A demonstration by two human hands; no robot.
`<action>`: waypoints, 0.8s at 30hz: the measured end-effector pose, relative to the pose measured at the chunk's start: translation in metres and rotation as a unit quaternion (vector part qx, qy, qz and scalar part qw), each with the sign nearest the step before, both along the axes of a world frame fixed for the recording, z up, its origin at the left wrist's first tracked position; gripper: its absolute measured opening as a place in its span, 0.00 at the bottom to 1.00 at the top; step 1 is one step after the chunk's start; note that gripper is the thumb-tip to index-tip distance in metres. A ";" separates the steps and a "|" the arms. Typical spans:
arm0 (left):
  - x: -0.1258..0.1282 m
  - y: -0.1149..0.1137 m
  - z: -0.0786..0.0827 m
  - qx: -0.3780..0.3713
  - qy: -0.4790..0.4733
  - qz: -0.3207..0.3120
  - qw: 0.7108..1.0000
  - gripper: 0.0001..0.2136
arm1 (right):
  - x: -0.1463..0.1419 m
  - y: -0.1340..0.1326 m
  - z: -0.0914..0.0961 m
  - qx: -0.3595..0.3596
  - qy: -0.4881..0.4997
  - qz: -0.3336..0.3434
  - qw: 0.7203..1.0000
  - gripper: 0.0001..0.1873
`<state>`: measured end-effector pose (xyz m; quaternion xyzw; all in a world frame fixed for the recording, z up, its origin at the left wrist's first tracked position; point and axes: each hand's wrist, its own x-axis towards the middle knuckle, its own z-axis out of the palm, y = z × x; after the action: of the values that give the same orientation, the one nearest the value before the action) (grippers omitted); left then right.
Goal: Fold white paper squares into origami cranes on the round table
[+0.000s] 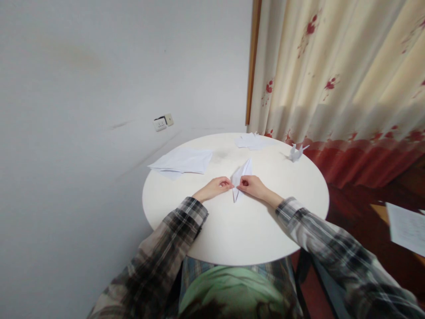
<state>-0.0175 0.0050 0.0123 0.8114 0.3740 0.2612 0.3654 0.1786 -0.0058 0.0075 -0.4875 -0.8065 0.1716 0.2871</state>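
1. While both hands work at its edges, the folded white paper sits on the round white table, about the middle, in front of the person.
2. Look: plain white, slim, kite-like shape with layered flaps; broader far part, narrow pointed near end; fine crease detail too small to read.
3. Direction: long axis runs away from the person, leaning slightly right at the far end; narrow tip points back toward the person, slightly left.
4. Left hand: thumb and fingertips pinched together on the paper's left edge.
5. Right hand: fingers curled, pinching the right edge, just beside the left fingertips.
6. Paper stack: flat, far left on table.
7. Loose papers: near far rim.
8. Folded paper figure: upright, far right, pointed ends up.
9. Beyond: wall socket left, flowered curtain right.
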 end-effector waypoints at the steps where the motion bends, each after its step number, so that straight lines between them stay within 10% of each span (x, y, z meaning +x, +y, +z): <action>1: 0.000 0.001 -0.002 0.027 -0.009 0.047 0.998 0.14 | 0.000 0.000 0.000 -0.008 0.006 0.021 1.000 0.08; 4: 0.002 0.003 -0.007 0.086 -0.019 0.104 0.991 0.25 | 0.001 -0.002 0.001 -0.045 0.031 0.102 0.993 0.09; 9: 0.003 0.004 -0.007 0.104 -0.022 0.012 0.994 0.29 | 0.000 -0.006 0.003 -0.078 0.069 0.151 0.983 0.08; 16: 0.000 0.008 -0.010 0.142 0.032 0.008 0.989 0.30 | -0.005 -0.007 0.001 -0.138 0.147 0.092 0.975 0.10; 24: 0.003 0.008 -0.007 0.159 0.051 -0.006 0.986 0.25 | -0.006 -0.005 0.002 -0.024 0.075 0.050 0.996 0.06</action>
<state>-0.0149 0.0134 0.0050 0.8739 0.3407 0.2734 0.2134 0.1729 -0.0111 0.0092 -0.4395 -0.8017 0.2411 0.3255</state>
